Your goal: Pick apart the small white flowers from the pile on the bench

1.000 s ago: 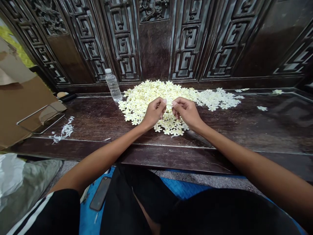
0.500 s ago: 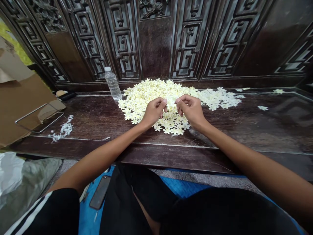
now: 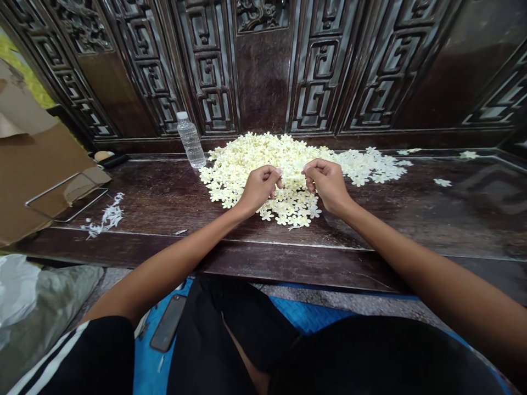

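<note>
A wide heap of pale yellow and white artificial-looking flowers [image 3: 263, 149] lies on the dark wooden bench [image 3: 164, 189]. Over the front of this heap is my left hand [image 3: 260, 187], its thumb and forefinger pinched together. Facing it a short gap to the right, my right hand [image 3: 328, 184] is also in a pinch, fingers curled. Whatever sits between either set of fingertips is too small to make out against the flowers. Thin white stem-like pieces [image 3: 109, 215] form a small pile toward the bench's left end.
A clear plastic bottle [image 3: 191, 141] stands behind the heap's left side, near the carved wooden back [image 3: 263, 77]. At left are a cardboard box [image 3: 53, 175] and a bent metal wire frame [image 3: 68, 221]. Below the bench, a phone [image 3: 168, 323] lies on a blue mat [image 3: 144, 370].
My right hand has moved slightly to the right, widening the gap between the hands. My left hand has stayed nearly in place, still pinched.
</note>
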Demonstrator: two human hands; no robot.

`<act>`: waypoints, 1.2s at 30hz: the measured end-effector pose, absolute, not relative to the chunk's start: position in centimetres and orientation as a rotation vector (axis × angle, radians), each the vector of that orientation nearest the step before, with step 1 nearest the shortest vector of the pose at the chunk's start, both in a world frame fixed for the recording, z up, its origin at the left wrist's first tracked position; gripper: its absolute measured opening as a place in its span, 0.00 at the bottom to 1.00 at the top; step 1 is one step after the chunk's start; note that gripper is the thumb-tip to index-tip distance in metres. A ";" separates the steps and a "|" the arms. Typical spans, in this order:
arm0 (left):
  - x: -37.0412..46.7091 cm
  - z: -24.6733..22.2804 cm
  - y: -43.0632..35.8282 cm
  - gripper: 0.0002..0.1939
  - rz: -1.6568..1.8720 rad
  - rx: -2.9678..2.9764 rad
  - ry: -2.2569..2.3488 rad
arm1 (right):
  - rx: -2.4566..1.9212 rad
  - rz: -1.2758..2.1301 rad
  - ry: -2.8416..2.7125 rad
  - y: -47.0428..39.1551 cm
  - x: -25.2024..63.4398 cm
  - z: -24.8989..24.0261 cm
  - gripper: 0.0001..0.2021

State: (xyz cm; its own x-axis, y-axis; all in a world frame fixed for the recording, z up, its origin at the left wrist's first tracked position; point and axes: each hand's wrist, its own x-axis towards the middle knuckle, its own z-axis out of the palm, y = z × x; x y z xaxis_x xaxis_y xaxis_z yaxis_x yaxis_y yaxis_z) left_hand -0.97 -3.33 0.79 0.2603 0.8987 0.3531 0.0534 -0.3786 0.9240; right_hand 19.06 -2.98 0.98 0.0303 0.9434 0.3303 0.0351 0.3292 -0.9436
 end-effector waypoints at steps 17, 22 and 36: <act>-0.9 0.6 -3.3 0.23 1.280 1.592 0.827 | -1.008 0.939 -1.175 -0.9 21.1 0.6 0.09; -0.9 0.6 -3.2 0.22 1.300 1.614 0.808 | -1.069 0.970 -0.704 0.8 23.8 1.5 0.08; -0.4 0.4 -3.7 0.25 1.370 1.754 0.748 | -0.972 0.456 -1.830 -6.4 16.5 2.5 0.19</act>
